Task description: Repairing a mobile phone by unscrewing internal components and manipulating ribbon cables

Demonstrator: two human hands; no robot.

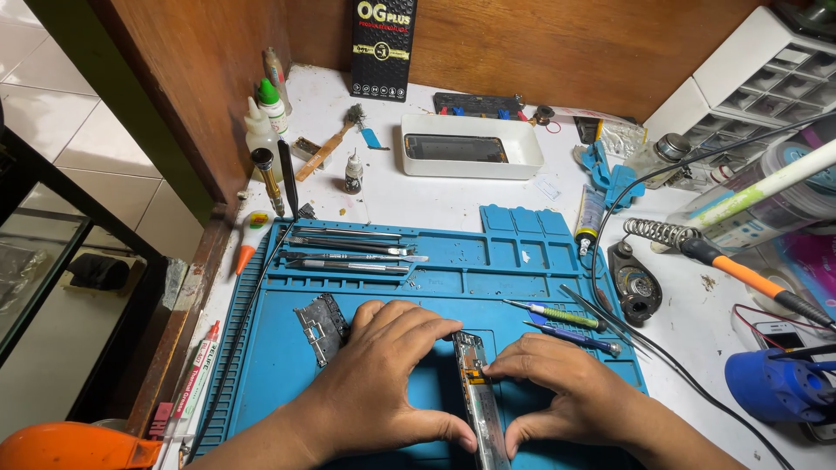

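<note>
A: What is lying along the worktop's (435, 204) left edge?

B: An orange-tipped tool (252, 233) is resting near that edge, just outside the blue mat (287, 365), and glue bottles (264, 117) are standing toward the far left corner against the wooden wall.

A: And on the mat itself?

B: Tweezers and thin metal tools (348, 251) are lying in its upper tray. Below them a small grey metal plate (322, 326) is sitting just beside the left hand (383, 383).

A: What is that hand doing?

B: The left hand is curling around the left side of a phone frame (477, 392), which is standing on its edge near the mat's front edge. The fingers are bending over the frame's top end and the thumb is pressing near its lower part, so the hand is gripping the frame.

A: And the other one?

B: The right hand (557, 392) is touching the frame from the right, fingertips (493, 372) pinching at a small yellow part on it. It is closing on the frame too.

A: Further right?

B: Two screwdrivers (566, 326) are lying at the mat's right edge. A white tray (531, 152) is sitting toward the far edge, with a phone inside. An orange-handled soldering iron (740, 270) is resting in its coil stand near the right edge, and a blue device (775, 387) is sitting at the front right corner.
</note>
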